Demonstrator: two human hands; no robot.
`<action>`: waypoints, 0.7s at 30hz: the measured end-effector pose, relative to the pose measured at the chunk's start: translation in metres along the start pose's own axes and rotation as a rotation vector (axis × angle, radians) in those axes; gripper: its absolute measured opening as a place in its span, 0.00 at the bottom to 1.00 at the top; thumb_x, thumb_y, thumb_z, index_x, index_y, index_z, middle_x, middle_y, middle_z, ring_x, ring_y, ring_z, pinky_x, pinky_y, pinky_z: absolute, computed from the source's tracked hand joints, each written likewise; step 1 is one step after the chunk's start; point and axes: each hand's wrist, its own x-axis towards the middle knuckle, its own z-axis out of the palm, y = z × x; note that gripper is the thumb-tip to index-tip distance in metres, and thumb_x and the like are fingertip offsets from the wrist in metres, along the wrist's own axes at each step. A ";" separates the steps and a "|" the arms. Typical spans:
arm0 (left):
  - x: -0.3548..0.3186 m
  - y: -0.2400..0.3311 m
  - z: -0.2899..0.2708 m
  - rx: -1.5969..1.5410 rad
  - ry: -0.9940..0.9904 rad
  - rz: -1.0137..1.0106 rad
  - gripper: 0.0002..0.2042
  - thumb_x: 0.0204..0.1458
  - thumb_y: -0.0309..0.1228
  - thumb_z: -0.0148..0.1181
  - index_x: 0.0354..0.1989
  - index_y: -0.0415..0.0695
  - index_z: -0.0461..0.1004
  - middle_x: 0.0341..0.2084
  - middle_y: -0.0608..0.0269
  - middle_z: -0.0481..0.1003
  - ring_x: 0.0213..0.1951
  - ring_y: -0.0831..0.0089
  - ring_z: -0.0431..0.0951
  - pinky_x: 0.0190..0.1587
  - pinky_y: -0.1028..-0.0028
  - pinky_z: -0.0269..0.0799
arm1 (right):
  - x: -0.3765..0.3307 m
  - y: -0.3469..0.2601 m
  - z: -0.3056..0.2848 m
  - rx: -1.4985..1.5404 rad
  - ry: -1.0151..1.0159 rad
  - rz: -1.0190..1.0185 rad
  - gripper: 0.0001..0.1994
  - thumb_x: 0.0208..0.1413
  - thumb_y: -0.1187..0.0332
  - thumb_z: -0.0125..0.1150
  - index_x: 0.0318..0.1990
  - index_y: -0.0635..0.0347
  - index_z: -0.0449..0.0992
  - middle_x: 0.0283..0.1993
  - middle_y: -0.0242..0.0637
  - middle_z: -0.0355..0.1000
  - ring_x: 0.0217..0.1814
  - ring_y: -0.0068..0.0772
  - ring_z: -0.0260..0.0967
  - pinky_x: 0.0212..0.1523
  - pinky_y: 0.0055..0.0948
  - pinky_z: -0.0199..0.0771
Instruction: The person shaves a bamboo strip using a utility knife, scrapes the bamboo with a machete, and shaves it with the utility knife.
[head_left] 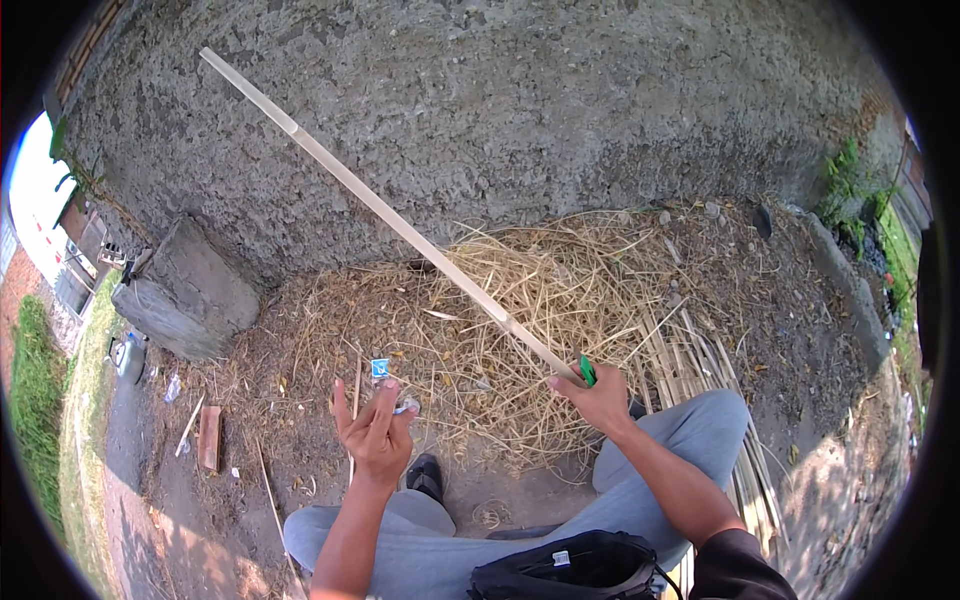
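Observation:
A long, pale split-bamboo strip (400, 225) slants up to the far left in front of the wall. My right hand (600, 402) is closed around its near end, above my right knee. A small green object (587, 371) shows at the same hand; its kind is hidden by the fingers. My left hand (372, 438) is raised above my left leg, fingers apart and partly bent, with no hold on the strip. Just beyond its fingertips, a small blue packet (380, 368) lies on the ground.
Bamboo shavings (540, 285) are heaped before the rough grey wall (560, 110). Several split strips (750, 470) lie at my right side. A concrete block (185, 290) stands at the left, near a reddish-brown flat piece (209, 437). A black bag (575, 570) rests at my lap.

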 end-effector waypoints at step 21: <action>0.006 0.047 0.027 -0.781 -0.402 -0.572 0.21 0.60 0.29 0.55 0.61 0.39 0.64 0.52 0.47 0.76 0.55 0.56 0.76 0.59 0.62 0.68 | -0.011 0.016 0.028 0.299 -0.222 -0.090 0.21 0.51 0.54 0.71 0.40 0.66 0.83 0.19 0.27 0.71 0.21 0.15 0.63 0.22 0.24 0.60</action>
